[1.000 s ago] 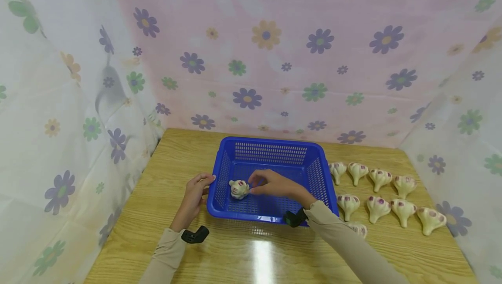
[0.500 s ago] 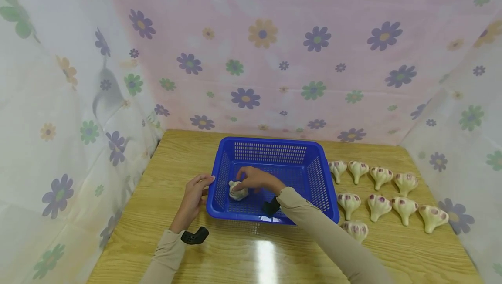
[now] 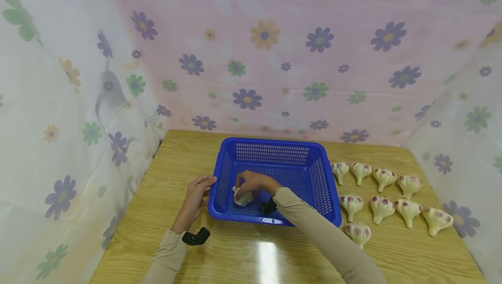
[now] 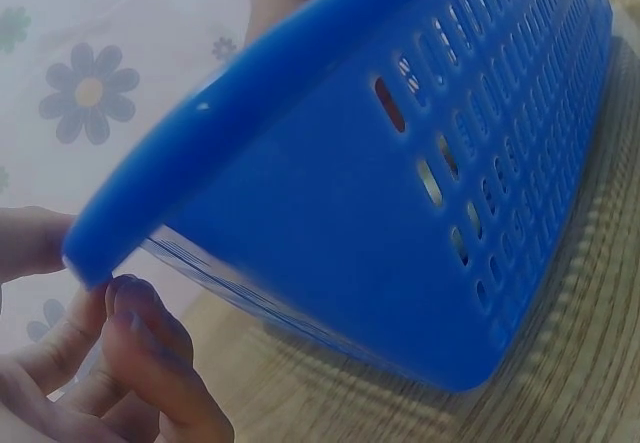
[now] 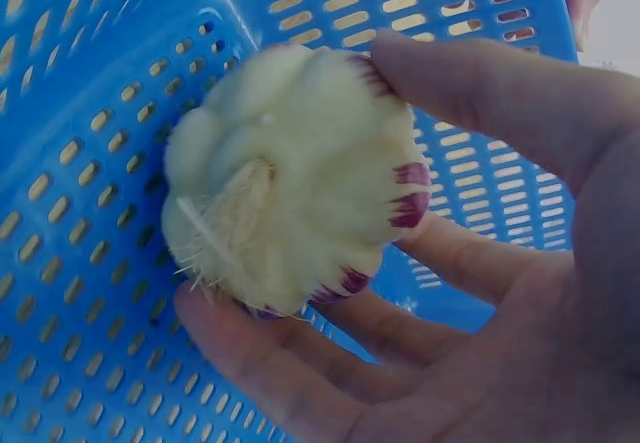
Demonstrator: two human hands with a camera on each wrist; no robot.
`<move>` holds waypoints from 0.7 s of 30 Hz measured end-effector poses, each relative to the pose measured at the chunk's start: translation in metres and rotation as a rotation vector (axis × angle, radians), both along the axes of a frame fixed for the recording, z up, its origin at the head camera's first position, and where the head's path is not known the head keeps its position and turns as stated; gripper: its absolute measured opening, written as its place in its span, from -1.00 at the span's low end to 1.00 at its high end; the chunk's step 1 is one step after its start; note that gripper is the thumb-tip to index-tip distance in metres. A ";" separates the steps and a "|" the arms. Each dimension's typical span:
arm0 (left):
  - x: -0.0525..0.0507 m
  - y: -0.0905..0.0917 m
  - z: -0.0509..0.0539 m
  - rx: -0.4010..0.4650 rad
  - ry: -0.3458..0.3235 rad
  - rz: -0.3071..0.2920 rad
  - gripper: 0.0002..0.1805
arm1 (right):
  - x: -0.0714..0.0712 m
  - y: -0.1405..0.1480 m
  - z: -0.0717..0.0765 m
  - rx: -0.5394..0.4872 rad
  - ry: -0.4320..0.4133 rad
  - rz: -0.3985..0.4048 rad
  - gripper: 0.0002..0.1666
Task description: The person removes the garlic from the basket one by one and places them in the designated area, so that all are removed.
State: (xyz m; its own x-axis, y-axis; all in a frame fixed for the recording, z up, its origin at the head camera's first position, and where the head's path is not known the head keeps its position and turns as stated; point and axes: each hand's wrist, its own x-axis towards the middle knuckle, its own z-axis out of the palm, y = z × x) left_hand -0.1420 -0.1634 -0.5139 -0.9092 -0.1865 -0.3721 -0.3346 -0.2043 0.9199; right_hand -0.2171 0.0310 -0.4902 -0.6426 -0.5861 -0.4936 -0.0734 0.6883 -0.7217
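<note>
A blue plastic basket (image 3: 274, 142) with slotted walls stands on the wooden table. My left hand (image 3: 193, 199) grips its left rim; in the left wrist view the thumb lies against the rim (image 4: 200, 113) and the fingers curl beneath it. Inside the basket, near the left front corner, my right hand (image 3: 256, 182) holds a garlic bulb (image 3: 244, 199). Seen from the right wrist, the garlic bulb (image 5: 300, 173) is whitish with purple patches and dry root hairs, its thumb on one side and fingers round the other.
Several more garlic bulbs (image 3: 382, 208) lie in rough rows on the table (image 3: 219, 258), right of the basket. The nearest ones are close to the basket's right wall. Flowered cloth (image 3: 290, 88) hangs behind and on both sides.
My right hand has moved left and down onto the garlic bulb and now holds it. The bulb has shifted slightly towards the front. My left hand stays at the rim.
</note>
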 end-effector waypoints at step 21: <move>0.001 0.001 0.002 -0.001 -0.008 0.002 -0.77 | 0.000 0.051 0.036 -0.101 -0.026 0.001 -0.54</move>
